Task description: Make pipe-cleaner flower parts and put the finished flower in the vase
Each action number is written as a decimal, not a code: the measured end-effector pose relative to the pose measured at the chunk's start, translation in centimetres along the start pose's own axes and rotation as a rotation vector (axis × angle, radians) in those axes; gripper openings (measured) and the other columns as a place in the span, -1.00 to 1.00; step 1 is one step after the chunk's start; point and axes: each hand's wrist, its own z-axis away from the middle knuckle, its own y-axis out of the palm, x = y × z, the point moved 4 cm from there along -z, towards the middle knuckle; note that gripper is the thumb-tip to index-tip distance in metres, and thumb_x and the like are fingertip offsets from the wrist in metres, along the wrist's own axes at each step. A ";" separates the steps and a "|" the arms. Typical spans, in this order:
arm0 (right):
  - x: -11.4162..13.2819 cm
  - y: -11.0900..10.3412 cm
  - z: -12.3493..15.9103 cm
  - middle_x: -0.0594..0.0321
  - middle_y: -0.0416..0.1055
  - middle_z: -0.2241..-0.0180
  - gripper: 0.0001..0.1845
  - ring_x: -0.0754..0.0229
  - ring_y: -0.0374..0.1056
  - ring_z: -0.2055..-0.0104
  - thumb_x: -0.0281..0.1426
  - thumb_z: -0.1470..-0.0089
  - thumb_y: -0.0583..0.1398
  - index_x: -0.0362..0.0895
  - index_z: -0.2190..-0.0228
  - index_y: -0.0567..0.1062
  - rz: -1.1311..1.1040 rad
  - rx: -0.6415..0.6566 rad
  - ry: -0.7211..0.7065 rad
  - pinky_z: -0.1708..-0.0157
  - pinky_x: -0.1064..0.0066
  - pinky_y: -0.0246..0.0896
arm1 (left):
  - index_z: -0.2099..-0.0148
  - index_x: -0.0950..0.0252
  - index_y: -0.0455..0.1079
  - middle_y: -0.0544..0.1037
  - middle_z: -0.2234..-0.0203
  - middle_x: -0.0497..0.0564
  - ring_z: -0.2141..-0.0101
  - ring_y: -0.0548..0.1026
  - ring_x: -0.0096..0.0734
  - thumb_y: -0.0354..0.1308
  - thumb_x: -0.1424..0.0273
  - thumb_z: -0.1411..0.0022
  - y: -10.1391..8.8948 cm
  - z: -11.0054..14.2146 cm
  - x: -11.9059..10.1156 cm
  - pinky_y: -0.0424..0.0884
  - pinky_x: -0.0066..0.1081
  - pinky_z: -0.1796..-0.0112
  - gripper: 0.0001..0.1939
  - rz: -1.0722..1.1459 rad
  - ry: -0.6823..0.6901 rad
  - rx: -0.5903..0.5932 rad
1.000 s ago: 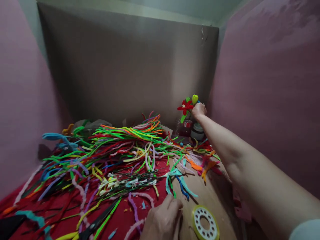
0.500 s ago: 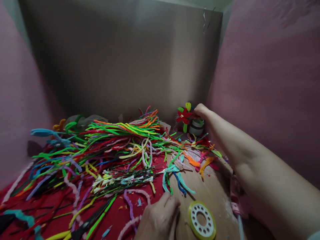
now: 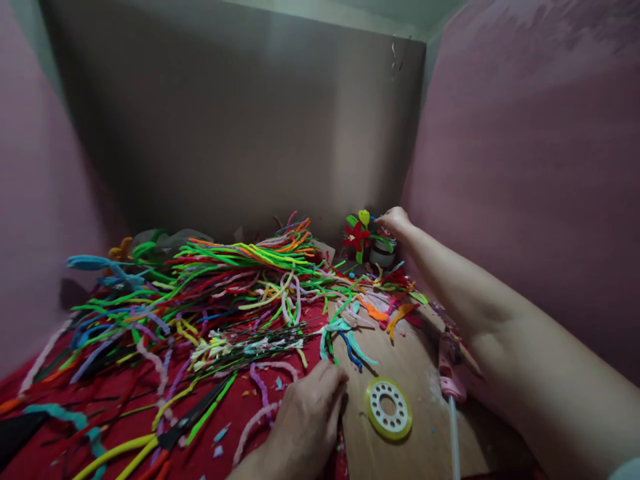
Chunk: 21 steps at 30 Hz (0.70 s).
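Note:
My right hand is stretched out to the back right corner, its fingers pinched at a blue bit of a pipe-cleaner flower; its exact hold is small and partly hidden. Beside it are a red pipe-cleaner flower with green leaves and a yellow bud. A grey jar with a dark band stands just below. My left hand rests closed at the front, by the wooden board's left edge. Its fingers are curled together, and anything inside them is hidden.
A large heap of coloured pipe cleaners spreads over the red cloth. Scissors and white-tipped wire stems lie left of my left hand. On the wooden board are a tape roll and a pink glue gun.
My right hand has come down in the corner, and the red and yellow flowers now sit lower beside the jar. My left hand stays closed in nearly the same place. The view has shifted slightly.

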 end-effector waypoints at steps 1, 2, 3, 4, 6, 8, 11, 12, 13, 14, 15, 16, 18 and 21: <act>-0.1 0.3 0.4 0.08 0.32 0.05 -0.64 0.12 0.33 0.10 -0.30 -0.16 0.12 -0.20 0.04 0.35 0.012 0.050 0.023 0.15 0.18 0.30 | 0.27 0.28 0.33 0.46 0.41 0.03 0.41 0.46 -0.38 -0.10 0.54 -0.24 0.0 0.0 0.1 0.33 -0.46 0.41 -0.81 0.001 -0.006 0.005; -0.2 0.5 0.7 0.08 0.32 0.05 -0.64 0.12 0.33 0.10 -0.30 -0.16 0.12 -0.20 0.04 0.35 0.025 0.091 0.039 0.15 0.18 0.30 | 0.26 0.28 0.33 0.46 0.40 0.03 0.41 0.46 -0.38 -0.10 0.54 -0.24 0.0 0.0 0.1 0.33 -0.47 0.41 -0.81 0.003 -0.012 0.009; -0.2 0.8 1.1 0.08 0.32 0.05 -0.64 0.12 0.33 0.10 -0.30 -0.16 0.12 -0.20 0.04 0.35 0.038 0.114 0.041 0.15 0.18 0.30 | 0.26 0.28 0.34 0.46 0.40 0.03 0.40 0.46 -0.39 -0.10 0.54 -0.24 0.1 0.0 0.2 0.33 -0.47 0.40 -0.81 0.006 -0.019 0.014; -0.1 1.1 1.5 0.09 0.31 0.05 -0.64 0.13 0.33 0.10 -0.30 -0.16 0.12 -0.20 0.04 0.34 0.050 0.129 0.034 0.15 0.17 0.31 | 0.26 0.27 0.34 0.46 0.39 0.03 0.40 0.46 -0.39 -0.11 0.53 -0.24 0.1 0.0 0.2 0.33 -0.47 0.40 -0.80 0.008 -0.024 0.018; 0.1 1.8 2.1 0.10 0.34 0.07 -0.65 0.14 0.34 0.13 -0.30 -0.16 0.12 -0.19 0.04 0.35 0.076 0.133 0.011 0.18 0.20 0.32 | 0.26 0.28 0.34 0.46 0.39 0.03 0.39 0.46 -0.39 -0.11 0.53 -0.25 0.1 0.0 0.2 0.33 -0.47 0.39 -0.80 0.008 -0.024 0.019; 0.4 2.4 2.3 0.14 0.39 0.13 -0.65 0.15 0.37 0.18 -0.30 -0.14 0.14 -0.16 0.04 0.38 0.104 0.115 -0.018 0.20 0.28 0.31 | 0.26 0.28 0.33 0.46 0.40 0.03 0.40 0.46 -0.39 -0.12 0.53 -0.25 0.0 0.0 0.1 0.34 -0.47 0.39 -0.80 0.000 -0.021 0.014; 0.8 3.1 2.1 0.19 0.43 0.16 -0.66 0.13 0.38 0.15 -0.29 -0.12 0.16 -0.08 0.06 0.43 0.154 0.082 -0.061 0.18 0.35 0.26 | 0.28 0.28 0.33 0.46 0.41 0.02 0.42 0.45 -0.41 -0.11 0.55 -0.24 -0.2 0.1 -0.1 0.33 -0.48 0.40 -0.80 -0.018 -0.009 0.004; 1.0 3.4 1.9 0.18 0.41 0.14 -0.67 0.12 0.36 0.12 -0.28 -0.12 0.16 -0.08 0.06 0.43 0.173 0.077 -0.072 0.15 0.33 0.25 | 0.30 0.28 0.33 0.46 0.42 0.02 0.43 0.45 -0.41 -0.11 0.55 -0.23 -0.2 0.1 -0.2 0.32 -0.49 0.42 -0.81 -0.028 -0.001 0.000; 1.1 3.6 1.7 0.17 0.39 0.11 -0.67 0.12 0.35 0.09 -0.28 -0.12 0.16 -0.10 0.07 0.42 0.193 0.078 -0.081 0.14 0.30 0.26 | 0.32 0.28 0.32 0.46 0.43 0.02 0.45 0.45 -0.42 -0.10 0.55 -0.23 -0.3 0.1 -0.3 0.31 -0.50 0.44 -0.81 -0.037 0.013 -0.005; 1.2 3.9 1.6 0.15 0.37 0.09 -0.67 0.11 0.33 0.08 -0.28 -0.13 0.15 -0.12 0.07 0.41 0.213 0.082 -0.088 0.13 0.26 0.27 | 0.33 0.27 0.31 0.46 0.44 0.02 0.46 0.44 -0.43 -0.10 0.55 -0.23 -0.3 0.0 -0.3 0.30 -0.50 0.46 -0.81 -0.045 0.030 -0.011; 1.3 4.2 1.4 0.14 0.35 0.07 -0.67 0.11 0.33 0.07 -0.29 -0.14 0.15 -0.13 0.07 0.39 0.232 0.087 -0.094 0.13 0.23 0.28 | 0.33 0.27 0.31 0.46 0.44 0.02 0.48 0.44 -0.43 -0.11 0.55 -0.23 -0.2 0.1 -0.3 0.29 -0.51 0.48 -0.80 -0.053 0.051 -0.015; 1.4 4.5 1.4 0.12 0.33 0.05 -0.66 0.11 0.32 0.08 -0.30 -0.14 0.14 -0.15 0.06 0.37 0.248 0.090 -0.099 0.14 0.20 0.29 | 0.33 0.27 0.31 0.46 0.45 0.02 0.49 0.44 -0.44 -0.12 0.55 -0.23 -0.1 0.1 -0.2 0.29 -0.51 0.49 -0.80 -0.059 0.072 -0.020; 1.7 5.0 1.4 0.11 0.31 0.04 -0.66 0.12 0.32 0.08 -0.31 -0.15 0.13 -0.16 0.05 0.36 0.274 0.091 -0.105 0.14 0.19 0.30 | 0.32 0.27 0.30 0.45 0.44 0.03 0.50 0.44 -0.45 -0.14 0.54 -0.24 0.3 0.2 0.1 0.29 -0.52 0.51 -0.79 -0.065 0.108 -0.036; 2.2 5.5 1.4 0.10 0.31 0.04 -0.67 0.13 0.32 0.09 -0.31 -0.16 0.12 -0.15 0.05 0.36 0.288 0.081 -0.093 0.14 0.20 0.29 | 0.30 0.25 0.28 0.44 0.44 0.03 0.50 0.44 -0.46 -0.16 0.53 -0.25 0.8 0.3 0.8 0.30 -0.54 0.50 -0.80 -0.065 0.132 -0.063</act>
